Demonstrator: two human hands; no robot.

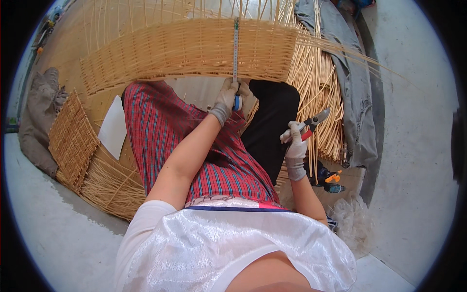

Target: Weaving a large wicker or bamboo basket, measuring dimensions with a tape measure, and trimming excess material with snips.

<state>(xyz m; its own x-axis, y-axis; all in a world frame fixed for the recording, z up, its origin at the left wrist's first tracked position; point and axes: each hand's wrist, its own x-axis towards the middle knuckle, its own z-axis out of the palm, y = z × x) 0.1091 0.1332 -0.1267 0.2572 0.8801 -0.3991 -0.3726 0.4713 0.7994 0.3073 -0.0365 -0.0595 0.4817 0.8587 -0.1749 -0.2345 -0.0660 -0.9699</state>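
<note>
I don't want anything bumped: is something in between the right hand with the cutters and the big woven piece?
Yes, partly: in this view the black-clad knee lies between the right hand, which holds the cutters, and the nearest corner of the woven panel. To the knee's right, only loose strips show, seemingly lying low.

So the gloved left hand (225,101) is gripping a blue tape measure (238,103), blade run up across a curved woven panel (185,51) with loose ends poking out the top. Gloved right hand (295,146) has red-handled pruning shears (319,117), right beside a messy pile of pale strips (325,102). Red plaid cloth (160,129) covers the lap.
</note>
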